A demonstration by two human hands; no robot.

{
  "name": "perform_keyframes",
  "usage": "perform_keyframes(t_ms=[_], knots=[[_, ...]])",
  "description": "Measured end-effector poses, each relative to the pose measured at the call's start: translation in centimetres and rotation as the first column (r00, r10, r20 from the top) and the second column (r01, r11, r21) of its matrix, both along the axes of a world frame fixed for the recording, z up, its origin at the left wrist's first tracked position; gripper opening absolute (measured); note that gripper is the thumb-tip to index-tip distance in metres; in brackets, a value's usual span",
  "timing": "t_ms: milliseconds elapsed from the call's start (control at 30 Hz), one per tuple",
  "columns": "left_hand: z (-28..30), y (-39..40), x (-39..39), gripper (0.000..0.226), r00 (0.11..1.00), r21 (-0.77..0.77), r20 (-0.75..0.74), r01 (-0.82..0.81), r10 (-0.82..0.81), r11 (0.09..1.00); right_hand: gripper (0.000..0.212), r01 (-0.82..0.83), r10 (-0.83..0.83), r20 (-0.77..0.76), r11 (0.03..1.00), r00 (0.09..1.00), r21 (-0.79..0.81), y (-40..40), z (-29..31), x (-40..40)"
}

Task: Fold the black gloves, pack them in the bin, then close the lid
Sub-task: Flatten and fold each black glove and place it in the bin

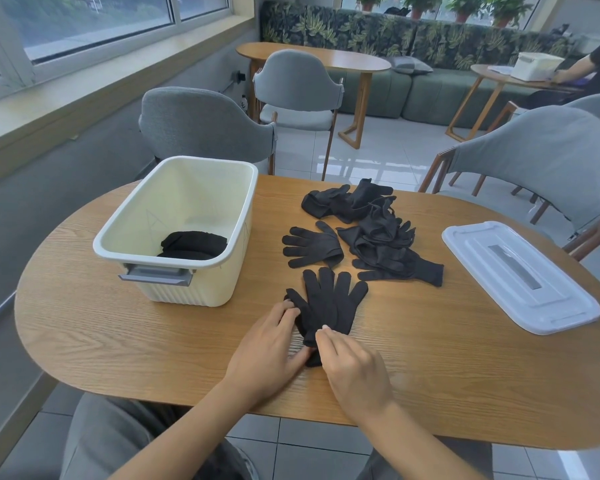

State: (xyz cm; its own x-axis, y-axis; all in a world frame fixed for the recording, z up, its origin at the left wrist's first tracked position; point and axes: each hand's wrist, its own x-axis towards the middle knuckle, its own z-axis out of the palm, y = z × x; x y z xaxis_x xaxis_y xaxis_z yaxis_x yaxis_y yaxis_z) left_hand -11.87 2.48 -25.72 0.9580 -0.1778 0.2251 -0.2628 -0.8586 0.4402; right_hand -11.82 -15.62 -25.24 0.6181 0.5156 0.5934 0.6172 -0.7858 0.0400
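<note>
While your two hands work at the near edge of the wooden table [118,344], a black glove [329,306] lies flat just beyond them, fingers pointing far, cuff toward you. Your left hand [271,355] pinches the glove's left side near the thumb, fingertips curled onto the cloth. Your right hand [355,370] pinches the cuff edge between thumb and forefinger, other fingers curled loosely.

Far of that glove: a single glove [310,247] lying flat, fingers pointing left. Right of it and beyond, a loose heap of gloves [378,230], unfolded, overlapping.

Left side of table: cream bin [174,271], open, grey handle on its near end. Inside at the near end, folded gloves [193,244], dark bundle on the floor of the bin.

Right side of table: white lid [520,275], lying flat, well apart from the bin.

Grey chairs [205,126] stand at the far side.
</note>
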Motion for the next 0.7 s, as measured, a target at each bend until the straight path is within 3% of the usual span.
perform_keyframes(t_ms=[133,233,367,533,600,700], knots=[[0.3,0.1,-0.1,0.028,1.000,-0.095,-0.019,-0.012,0.011,0.995,0.016,-0.006,0.006,-0.021,1.000,1.000,0.005,-0.1,-0.5,0.0],[0.3,0.3,-0.1,0.027,1.000,-0.155,-0.023,-0.011,0.008,0.988,0.012,-0.002,0.004,-0.079,1.000,0.997,0.017,-0.2,-0.5,-0.4],[0.4,0.5,0.3,0.019,0.998,-0.250,0.012,-0.063,0.069,0.966,0.026,0.002,0.019,-0.196,0.994,0.980,0.110,-0.7,0.4,-0.9],[0.4,0.1,0.2,0.036,0.996,-0.134,0.092,0.022,-0.009,0.991,0.024,0.113,0.003,-0.385,0.954,0.923,0.277,-1.9,1.9,1.5],[0.5,-0.3,0.1,0.046,0.992,-0.065,0.104,0.083,-0.076,0.994,0.033,0.150,-0.030,-0.483,0.966,0.875,0.210,-2.4,2.0,3.0],[0.2,-0.8,-0.1,0.054,0.984,0.041,0.098,0.148,-0.151,0.988,0.047,0.078,-0.040,-0.566,0.996,0.823,0.044,-2.8,1.4,4.3]])
